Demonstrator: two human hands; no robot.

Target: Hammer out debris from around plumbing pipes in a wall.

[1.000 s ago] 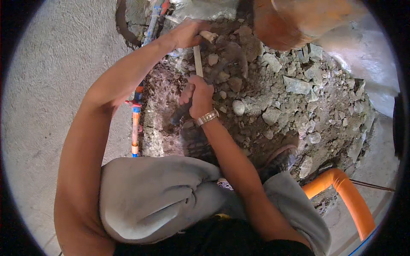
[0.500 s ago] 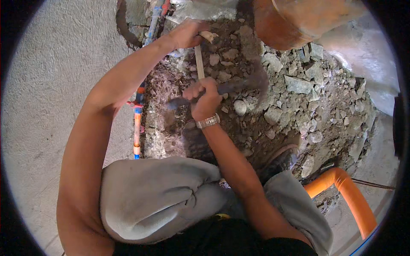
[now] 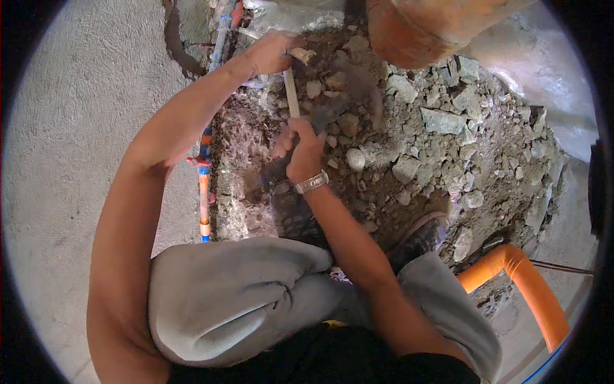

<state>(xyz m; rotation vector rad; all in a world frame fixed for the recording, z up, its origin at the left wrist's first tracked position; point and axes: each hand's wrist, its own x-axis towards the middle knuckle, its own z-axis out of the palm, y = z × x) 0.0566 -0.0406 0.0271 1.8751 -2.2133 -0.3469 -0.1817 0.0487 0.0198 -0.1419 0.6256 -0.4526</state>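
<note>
Both my hands grip one pickaxe by its pale wooden handle [image 3: 291, 93]. My left hand [image 3: 274, 52] is closed round the far end, where a wooden stub [image 3: 303, 56] sticks out to the right. My right hand [image 3: 306, 152], with a metal watch band [image 3: 311, 182] at the wrist, is closed round the handle nearer to me, close to the tool's head. The dark metal head [image 3: 329, 110] is smeared by motion and stretches out to both sides of the right hand. Beneath it lie loose soil and stones, including a rounded stone [image 3: 355, 159].
Broken rubble [image 3: 444, 120] heaps up on the right. Thin pipe with orange and blue sections [image 3: 204, 192] runs along the concrete slab [image 3: 83, 147] on the left. A large orange-brown pipe [image 3: 409, 35] stands far right of centre; a bent orange pipe [image 3: 511, 262] is near right. My shoe [image 3: 425, 237] rests in the dirt.
The pickaxe head has tilted: its right end is farther from me and its left end nearer. My hands keep their grip. The whole view has shifted slightly.
</note>
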